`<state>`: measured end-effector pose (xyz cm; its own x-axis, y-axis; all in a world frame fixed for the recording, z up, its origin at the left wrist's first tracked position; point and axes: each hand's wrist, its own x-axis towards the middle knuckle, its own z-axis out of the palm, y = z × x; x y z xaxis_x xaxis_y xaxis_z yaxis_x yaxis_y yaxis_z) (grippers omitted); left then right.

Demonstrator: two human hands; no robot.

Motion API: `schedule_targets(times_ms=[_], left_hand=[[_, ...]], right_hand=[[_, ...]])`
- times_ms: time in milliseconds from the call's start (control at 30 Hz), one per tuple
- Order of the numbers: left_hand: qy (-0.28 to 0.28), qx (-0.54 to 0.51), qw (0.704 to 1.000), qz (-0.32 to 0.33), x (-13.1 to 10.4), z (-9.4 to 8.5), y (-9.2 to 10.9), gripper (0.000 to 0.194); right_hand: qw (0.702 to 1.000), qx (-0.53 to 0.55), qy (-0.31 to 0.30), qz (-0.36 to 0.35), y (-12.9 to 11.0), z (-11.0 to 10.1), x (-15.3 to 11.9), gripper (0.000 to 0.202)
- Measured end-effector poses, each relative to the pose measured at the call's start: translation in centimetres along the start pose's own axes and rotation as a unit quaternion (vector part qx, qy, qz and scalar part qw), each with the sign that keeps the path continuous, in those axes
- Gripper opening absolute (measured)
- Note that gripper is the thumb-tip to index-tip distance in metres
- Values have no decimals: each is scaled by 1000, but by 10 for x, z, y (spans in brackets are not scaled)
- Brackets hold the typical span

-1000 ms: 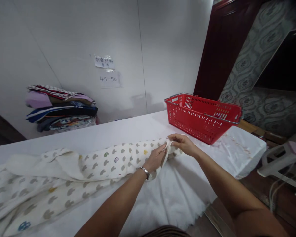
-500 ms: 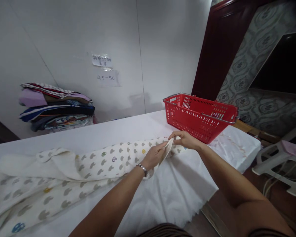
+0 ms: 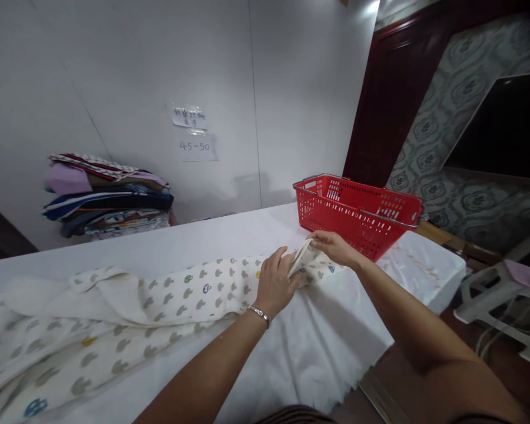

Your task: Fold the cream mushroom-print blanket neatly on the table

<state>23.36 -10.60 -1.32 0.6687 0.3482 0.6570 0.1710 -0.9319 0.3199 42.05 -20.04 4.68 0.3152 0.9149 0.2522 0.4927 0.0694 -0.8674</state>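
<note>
Your right hand pinches the folded edge of the patterned cloth; your left hand lies on it, fingers slightly spread, grip unclear. Cloth runs along the table's front edge, red basket near the right end, clothes pile beyond the back edge, left.

Red basket, stacked clothes, "45-50" paper sign, dark red door
</note>
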Motion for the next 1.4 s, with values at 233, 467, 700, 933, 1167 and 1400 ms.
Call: schedule_targets(times_ms=[233,467,700,933,1167,1400], left_hand=[[-17,-6,997,-78,-12,-3,-8,29],[-95,-19,972,-212,-5,-19,-13,34],[-97,5,987,-130,-28,-40,-44,31],[-176,-5,972,-157,-25,-93,-100,33],[-106,-11,987,-124,-26,-87,-119,26],[-85,12,996,-23,-47,-83,-107,16]], right_hand=[[984,-128,86,-88,4,0,1,24],[960,-130,209,-136,5,-6,10,21],[954,-45,269,-121,8,-35,30,19],[968,46,228,-96,9,-52,22,19],[959,63,271,-51,21,-53,13,18],[958,59,278,-41,26,-54,13,20]])
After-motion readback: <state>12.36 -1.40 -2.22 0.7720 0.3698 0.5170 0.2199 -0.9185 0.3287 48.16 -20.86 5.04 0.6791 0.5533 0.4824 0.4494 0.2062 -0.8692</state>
